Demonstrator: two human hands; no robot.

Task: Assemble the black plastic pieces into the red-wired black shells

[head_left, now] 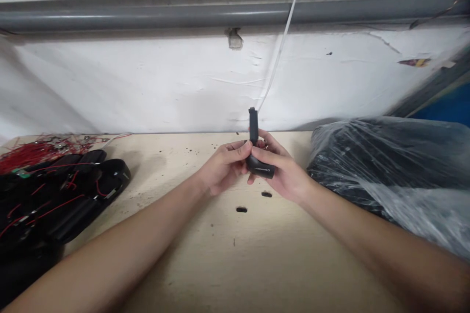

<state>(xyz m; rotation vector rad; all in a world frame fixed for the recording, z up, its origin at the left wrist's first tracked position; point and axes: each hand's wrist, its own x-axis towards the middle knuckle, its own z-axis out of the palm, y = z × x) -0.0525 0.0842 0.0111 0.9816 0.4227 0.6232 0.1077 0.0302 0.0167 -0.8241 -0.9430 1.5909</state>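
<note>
Both my hands meet above the pale wooden bench, holding a black plastic L-shaped part with small printing on its curved lower end. Its narrow arm stands upright between my hands. My left hand grips it from the left, with the thumb across the bend. My right hand wraps its lower end from the right. A thin white cable runs down the wall and ends behind the part's top; I cannot tell whether they touch.
At left, black plastic parts with red wires lie heaped beside a red wire tangle. A clear-plastic-wrapped black bundle sits at right. A white wall backs the bench, with a grey pipe above. Two dark slots mark the bench.
</note>
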